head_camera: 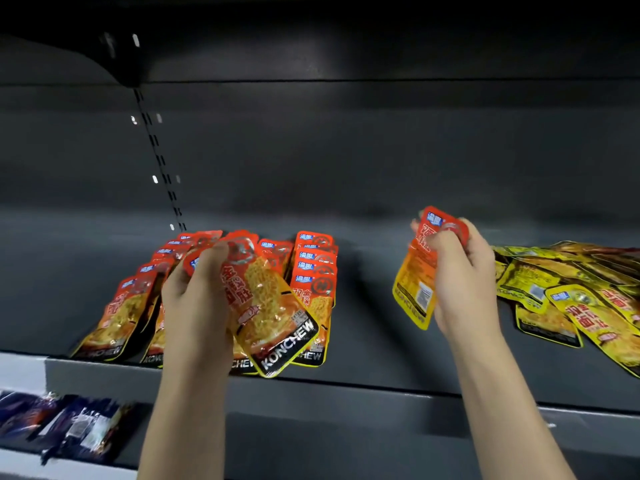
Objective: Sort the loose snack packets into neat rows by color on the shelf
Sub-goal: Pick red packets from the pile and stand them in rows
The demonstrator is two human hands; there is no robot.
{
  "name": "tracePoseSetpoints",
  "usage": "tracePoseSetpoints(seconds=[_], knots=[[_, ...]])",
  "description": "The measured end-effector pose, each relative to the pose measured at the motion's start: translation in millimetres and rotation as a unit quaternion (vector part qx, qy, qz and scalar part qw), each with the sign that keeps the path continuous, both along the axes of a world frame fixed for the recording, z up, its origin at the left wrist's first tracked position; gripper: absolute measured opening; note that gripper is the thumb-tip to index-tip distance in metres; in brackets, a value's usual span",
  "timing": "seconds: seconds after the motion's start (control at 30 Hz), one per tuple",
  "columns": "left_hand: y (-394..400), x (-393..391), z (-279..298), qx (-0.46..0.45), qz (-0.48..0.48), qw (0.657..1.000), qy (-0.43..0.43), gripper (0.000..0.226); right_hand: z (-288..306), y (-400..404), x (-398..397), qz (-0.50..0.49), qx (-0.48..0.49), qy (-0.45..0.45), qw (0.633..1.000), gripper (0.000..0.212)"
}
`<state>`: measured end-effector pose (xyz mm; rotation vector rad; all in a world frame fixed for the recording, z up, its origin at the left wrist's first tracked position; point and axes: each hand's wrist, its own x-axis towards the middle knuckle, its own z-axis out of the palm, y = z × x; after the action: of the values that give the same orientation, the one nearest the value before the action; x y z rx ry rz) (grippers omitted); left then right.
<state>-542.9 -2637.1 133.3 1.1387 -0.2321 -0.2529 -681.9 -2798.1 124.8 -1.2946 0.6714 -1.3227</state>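
Red snack packets [313, 271] lie in overlapping rows at the left of the dark shelf [374, 327]. My left hand [197, 299] grips one red packet [273, 317] just above those rows, tilted with its bottom end toward the shelf's front edge. Further right, my right hand [464, 282] holds up a small bunch of red packets [419, 271] above the bare middle of the shelf, one showing its yellow back. Loose yellow packets [568, 289] lie in a messy heap at the far right.
The shelf's grey front lip [346, 389] runs across below the packets. A lower shelf at bottom left holds dark blue packets [69, 427]. A slotted upright [159, 161] runs up the dark back wall, and another shelf overhangs at the top.
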Motion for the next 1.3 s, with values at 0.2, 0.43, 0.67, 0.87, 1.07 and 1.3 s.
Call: tracePoseSetpoints(seconds=[0.2, 0.43, 0.67, 0.87, 1.07, 1.3], knots=[[9.3, 13.7, -7.5, 0.006, -0.025, 0.999, -0.024, 0.01, 7.5, 11.3, 10.5, 0.091, 0.02, -0.029, 0.995, 0.015], [-1.0, 21.8, -14.1, 0.112, -0.093, 0.976, -0.159, 0.043, 1.0, 15.1, 17.2, 0.111, -0.004, 0.045, 0.993, 0.028], [-49.7, 15.1, -30.3, 0.198, -0.171, 0.953, -0.153, 0.025, -7.5, 8.5, 11.4, 0.057, -0.049, 0.12, 0.99, 0.022], [-52.9, 4.0, -45.2, 0.303, -0.111, 0.901, -0.29, 0.03, -12.1, 1.0, 7.9, 0.034, -0.027, 0.114, 0.992, 0.028], [-51.2, -2.7, -52.3, 0.365, -0.041, 0.86, -0.353, 0.044, -21.7, -3.6, 14.6, 0.021, -0.01, 0.144, 0.989, 0.027], [-54.5, -7.4, -63.8, 0.429, 0.03, 0.804, -0.411, 0.045, -20.8, -16.9, 28.8, 0.016, -0.026, 0.214, 0.976, 0.024]])
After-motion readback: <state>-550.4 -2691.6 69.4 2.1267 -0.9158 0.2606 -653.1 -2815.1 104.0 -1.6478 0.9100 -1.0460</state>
